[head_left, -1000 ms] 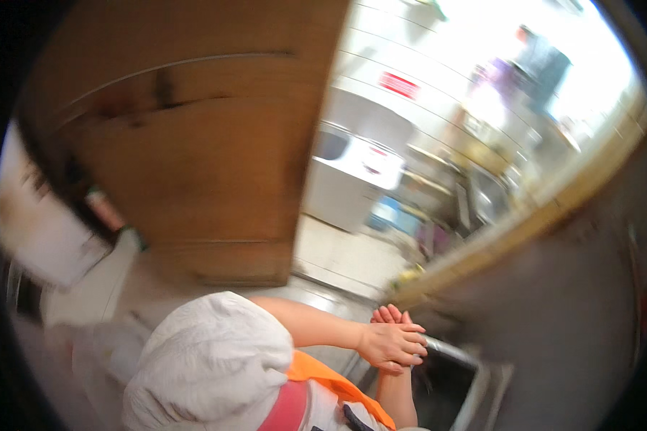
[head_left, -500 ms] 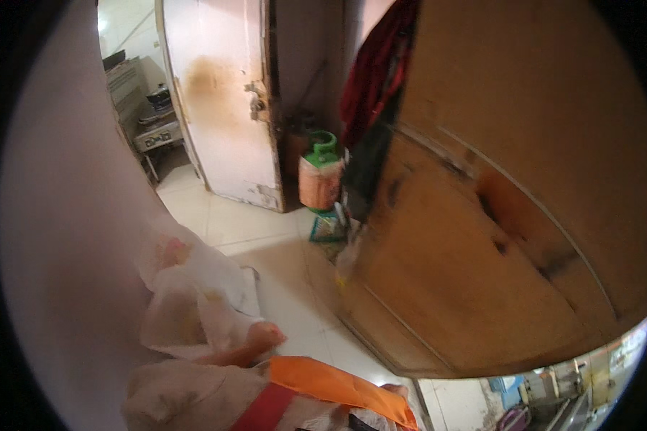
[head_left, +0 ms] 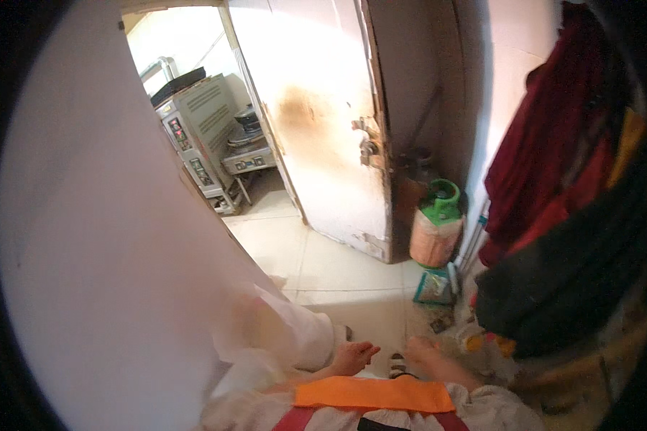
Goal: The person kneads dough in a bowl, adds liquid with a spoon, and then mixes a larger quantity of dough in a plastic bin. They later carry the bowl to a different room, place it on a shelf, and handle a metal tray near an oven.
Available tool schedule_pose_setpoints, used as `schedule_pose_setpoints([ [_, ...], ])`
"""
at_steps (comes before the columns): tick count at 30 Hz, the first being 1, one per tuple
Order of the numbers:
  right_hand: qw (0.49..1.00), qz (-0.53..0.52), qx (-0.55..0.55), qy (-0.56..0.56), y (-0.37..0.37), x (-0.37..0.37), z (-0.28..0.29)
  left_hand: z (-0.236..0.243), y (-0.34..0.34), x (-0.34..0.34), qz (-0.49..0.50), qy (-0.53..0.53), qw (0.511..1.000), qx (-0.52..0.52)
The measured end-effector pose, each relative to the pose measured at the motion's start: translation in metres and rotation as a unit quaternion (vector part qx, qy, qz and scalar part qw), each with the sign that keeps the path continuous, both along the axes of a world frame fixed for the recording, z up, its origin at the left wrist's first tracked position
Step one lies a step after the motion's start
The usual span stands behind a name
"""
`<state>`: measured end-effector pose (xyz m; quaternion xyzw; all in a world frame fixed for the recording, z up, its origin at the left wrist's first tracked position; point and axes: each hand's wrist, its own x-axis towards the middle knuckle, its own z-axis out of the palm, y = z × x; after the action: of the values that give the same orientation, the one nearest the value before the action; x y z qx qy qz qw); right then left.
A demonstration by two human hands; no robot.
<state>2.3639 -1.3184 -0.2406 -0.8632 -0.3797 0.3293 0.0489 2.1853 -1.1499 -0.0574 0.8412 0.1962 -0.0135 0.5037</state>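
My left hand [head_left: 356, 357] is in front of my body with its fingers loosely bent and a little apart. Nothing shows in it. Close by on its left is some white, bag-like sheeting [head_left: 295, 334], partly blurred. My right hand [head_left: 423, 350] is to the right of it, smeared by motion, so its fingers cannot be made out. Below both hands an orange band [head_left: 374, 394] with red straps lies across my light clothing. A dark and white shoe [head_left: 401, 365] shows on the floor between the hands.
Ahead stands a stained white door [head_left: 316, 122], open onto a room with a metal oven [head_left: 198, 126] and a low stove [head_left: 250, 159]. Right of the door are a green-topped gas cylinder [head_left: 437, 230] and a dustpan [head_left: 433, 287]. Dark red and black clothes [head_left: 553, 144] hang at right.
The brown panel that filled the right side has left the view, and hanging clothes fill that side. The door and cylinder appear nearer and further right. My right hand has come into sight.
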Motion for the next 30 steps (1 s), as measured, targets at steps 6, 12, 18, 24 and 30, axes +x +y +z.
schedule_pose_setpoints([
  [6,0.944,-0.101,-0.256,0.183,0.094,0.164,-0.017,-0.097,0.161,0.006,0.215,-0.07,0.973,-0.054],
  [12,0.982,0.136,-0.125,-0.031,0.277,0.274,0.031,-0.074,0.245,0.012,0.418,0.069,0.882,-0.205],
  [18,0.981,0.106,-0.151,0.059,0.461,0.312,0.015,-0.084,0.384,0.091,0.435,0.178,0.883,0.008],
  [24,0.989,0.056,-0.002,0.137,0.554,0.373,0.015,0.006,0.57,0.258,0.404,-0.045,0.904,-0.135],
  [30,0.99,0.076,-0.025,0.116,0.724,0.444,0.004,0.015,0.79,0.359,0.365,-0.163,0.916,-0.018],
])
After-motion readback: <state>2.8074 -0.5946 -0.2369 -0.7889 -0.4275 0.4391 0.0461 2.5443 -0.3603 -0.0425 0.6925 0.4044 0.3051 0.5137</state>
